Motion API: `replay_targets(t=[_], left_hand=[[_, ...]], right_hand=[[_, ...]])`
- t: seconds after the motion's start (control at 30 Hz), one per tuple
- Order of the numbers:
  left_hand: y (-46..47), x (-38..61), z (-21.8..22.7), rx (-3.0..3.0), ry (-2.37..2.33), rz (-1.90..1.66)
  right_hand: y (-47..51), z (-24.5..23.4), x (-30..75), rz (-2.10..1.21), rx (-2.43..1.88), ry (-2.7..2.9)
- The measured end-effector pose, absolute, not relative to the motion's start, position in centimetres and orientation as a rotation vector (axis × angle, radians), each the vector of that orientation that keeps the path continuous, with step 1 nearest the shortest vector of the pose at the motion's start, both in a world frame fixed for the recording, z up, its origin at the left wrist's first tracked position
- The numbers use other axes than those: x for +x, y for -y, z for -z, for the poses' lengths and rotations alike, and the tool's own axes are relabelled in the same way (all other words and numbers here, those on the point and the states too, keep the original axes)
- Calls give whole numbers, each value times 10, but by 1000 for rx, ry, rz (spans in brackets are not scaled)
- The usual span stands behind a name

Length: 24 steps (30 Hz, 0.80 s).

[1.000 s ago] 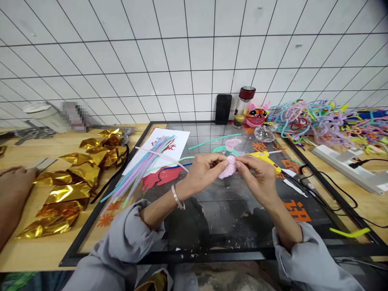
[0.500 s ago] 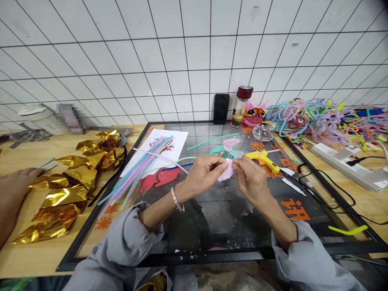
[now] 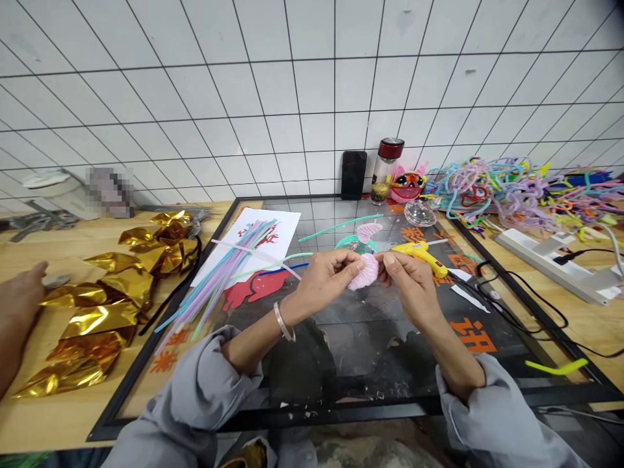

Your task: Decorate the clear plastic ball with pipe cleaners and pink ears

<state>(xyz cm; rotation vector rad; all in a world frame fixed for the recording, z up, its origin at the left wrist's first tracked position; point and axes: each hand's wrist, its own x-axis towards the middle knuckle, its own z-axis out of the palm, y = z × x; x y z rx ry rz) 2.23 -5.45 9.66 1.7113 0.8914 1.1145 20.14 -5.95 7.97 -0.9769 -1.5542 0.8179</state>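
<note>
A small pink coiled pipe-cleaner piece (image 3: 363,272) is pinched between both my hands above the black-framed glass mat (image 3: 361,351). My left hand (image 3: 324,278) grips its left side with closed fingers; a silver bangle sits on that wrist. My right hand (image 3: 409,281) pinches its right side. Just behind lie a second pink coil (image 3: 366,230) and a yellow glue gun (image 3: 420,254). A bundle of straight pastel pipe cleaners (image 3: 221,276) rests to the left on white paper with red cut-outs.
Gold foil pieces (image 3: 110,296) cover the wooden table at left, where another person's hand (image 3: 19,302) rests. A tangled pipe-cleaner heap (image 3: 517,188), a white power strip (image 3: 556,263) and black cables lie at right. A phone (image 3: 353,174) and a jar (image 3: 385,170) stand by the wall.
My hands have kept working the pink coil in nearly the same spot. The other person's hand at left has drawn back a little from the gold foil.
</note>
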Motion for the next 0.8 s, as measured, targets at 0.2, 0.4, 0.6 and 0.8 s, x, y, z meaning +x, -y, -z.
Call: replay_targets(t=[0.2,0.4,0.6,0.8], left_hand=[[55,22,-96,1704,-917,-1110],[57,26,-92,1658,-879,-1107],[59,28,-93,1633,-873,-1082],[58,23,-96,1828,-971,-1190]], right_hand=[[57,-80,197,-1091,-963,1372],[64,-84,191,-783,-1032,1485],[68,-80,191,-551,-1050,1616],[71,-83,190,-406,-927,1757]])
